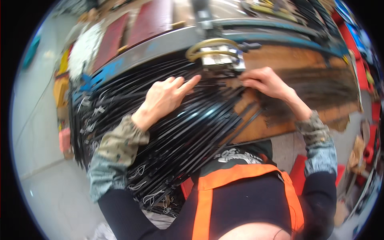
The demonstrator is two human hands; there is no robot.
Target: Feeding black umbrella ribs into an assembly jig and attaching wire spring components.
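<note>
My left hand (167,97) lies palm down over a spread of thin black rods (192,120), its index finger stretched toward a metal block (222,58) and the other fingers partly bent. Whether its thumb touches a rod is blurred. At the block's lower right edge my right hand (266,82) has thumb and fingertips pinched together; what sits between them is too small and smeared to name. A yellowish hose (196,49) loops round the block, and a dark knob-like part (251,46) sticks out at its right.
The rods cover the left half of a wooden work surface (276,114); a darker bundle (312,92) lies right. A metal rail (152,48) crosses behind, with dark red boards (150,22) beyond. White strings (138,172) hang among the rod ends. Red items (362,72) stand far right.
</note>
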